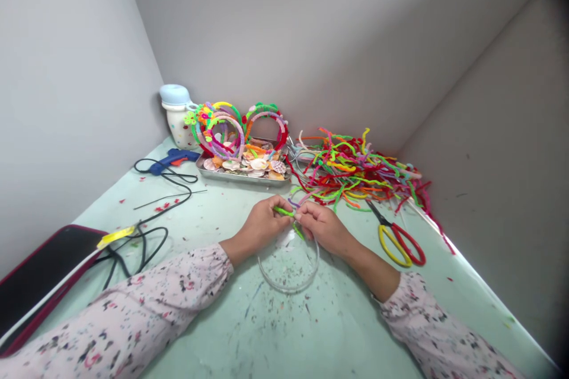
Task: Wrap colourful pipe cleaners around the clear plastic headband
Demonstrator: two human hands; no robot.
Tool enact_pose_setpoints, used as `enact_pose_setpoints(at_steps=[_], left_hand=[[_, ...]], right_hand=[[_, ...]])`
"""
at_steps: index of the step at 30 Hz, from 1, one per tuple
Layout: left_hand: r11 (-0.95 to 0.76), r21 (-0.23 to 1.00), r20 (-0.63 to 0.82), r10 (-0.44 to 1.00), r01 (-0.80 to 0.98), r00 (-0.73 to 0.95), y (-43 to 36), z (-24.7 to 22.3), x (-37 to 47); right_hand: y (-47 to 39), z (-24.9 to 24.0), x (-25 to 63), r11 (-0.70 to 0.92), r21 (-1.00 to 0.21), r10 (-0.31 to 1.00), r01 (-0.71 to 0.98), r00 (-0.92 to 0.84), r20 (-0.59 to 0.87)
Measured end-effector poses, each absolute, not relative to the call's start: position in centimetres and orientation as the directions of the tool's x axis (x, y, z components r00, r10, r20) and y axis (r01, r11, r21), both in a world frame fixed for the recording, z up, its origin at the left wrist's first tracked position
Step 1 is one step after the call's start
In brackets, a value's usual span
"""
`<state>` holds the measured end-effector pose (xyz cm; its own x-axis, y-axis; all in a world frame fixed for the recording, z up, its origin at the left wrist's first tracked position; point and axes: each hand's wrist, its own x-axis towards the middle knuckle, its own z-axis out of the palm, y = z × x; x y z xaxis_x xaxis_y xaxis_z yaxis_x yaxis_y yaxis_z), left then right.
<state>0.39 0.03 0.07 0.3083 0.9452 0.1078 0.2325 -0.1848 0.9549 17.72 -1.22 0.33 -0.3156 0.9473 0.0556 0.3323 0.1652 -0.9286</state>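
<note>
My left hand [263, 223] is closed in a pinch on a bright green pipe cleaner [283, 211]. Close beside it, my right hand [325, 229] is closed with its fingertips at the same spot, where the pipe cleaner meets a thin, pale headband [288, 290]. The bare curve of the headband hangs toward me below both hands. A short green end sticks out under the right fingertips, and a pinkish-purple length shows just beyond them. The fingers hide exactly how the pipe cleaner sits on the band.
Finished colourful headbands [231, 124] stand on seashells in a metal tray [240, 178]. A heap of pipe cleaners [351, 168] lies back right, with scissors [402, 244] nearer. At left are a blue glue gun [171, 159], cables, a white cup [180, 127] and a black-red case [44, 266].
</note>
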Motion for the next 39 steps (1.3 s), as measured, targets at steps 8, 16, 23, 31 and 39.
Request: enact_pose_setpoints(at_steps=[8,16,23,31,39], left_hand=[[-0.174,0.95,0.111,0.964,0.258,0.241,0.2,-0.2,0.6],[-0.189,0.952,0.126,0.959,0.241,0.255,-0.1,0.4,0.5],[-0.193,0.963,0.119,0.931,0.188,0.346,0.0,0.3,0.4],[-0.161,0.972,0.09,0.928,0.17,0.361,0.3,-0.2,0.4],[-0.072,0.995,0.042,0.93,0.069,0.365,0.5,-0.2,0.5]], right_hand=[[-1.2,0.3,17.5,0.145,-0.946,0.952,0.29,-0.302,0.053],[-1.2,0.4,17.5,0.127,-0.949,0.951,0.288,-0.308,0.033],[-1.1,0.7,17.7,0.058,-0.979,0.956,0.194,-0.292,-0.002],[-0.8,1.0,18.4,-0.016,-0.998,0.958,0.066,-0.283,-0.034],[-0.3,0.5,18.6,-0.032,-0.995,0.961,-0.094,-0.277,-0.005]])
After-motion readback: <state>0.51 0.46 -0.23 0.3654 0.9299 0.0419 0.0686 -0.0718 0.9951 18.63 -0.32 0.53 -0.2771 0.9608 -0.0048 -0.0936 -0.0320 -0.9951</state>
